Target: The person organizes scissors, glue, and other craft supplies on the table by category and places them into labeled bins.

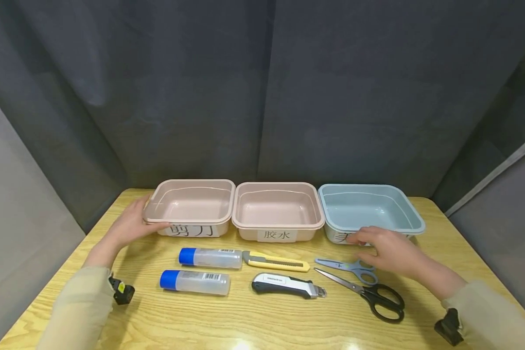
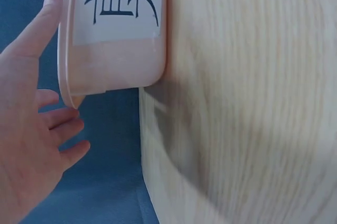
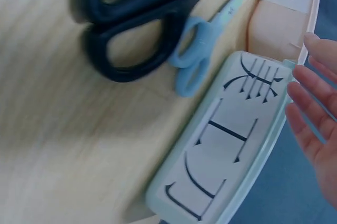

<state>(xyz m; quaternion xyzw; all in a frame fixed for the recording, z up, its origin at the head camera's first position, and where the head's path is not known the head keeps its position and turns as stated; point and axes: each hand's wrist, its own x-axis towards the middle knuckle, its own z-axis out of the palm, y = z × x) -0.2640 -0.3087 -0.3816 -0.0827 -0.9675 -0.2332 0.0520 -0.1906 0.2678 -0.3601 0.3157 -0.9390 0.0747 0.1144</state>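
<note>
Behind R hand (image 1: 387,250): pt. of bin label (image 1: 341,237)

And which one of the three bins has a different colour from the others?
The right bin, nearest the right hand, is light blue, while the left bin and middle bin are both pink.

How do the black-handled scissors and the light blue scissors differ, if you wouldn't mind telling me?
The black-handled scissors are larger; the light blue scissors are smaller. The black-handled scissors have bare metal blades, while the light blue scissors are bluish from loops to tip. The light blue scissors lie closer to the blue tray; the black-handled scissors lie nearer the person.

Both rest on the table, tips toward the head view's left.
</note>
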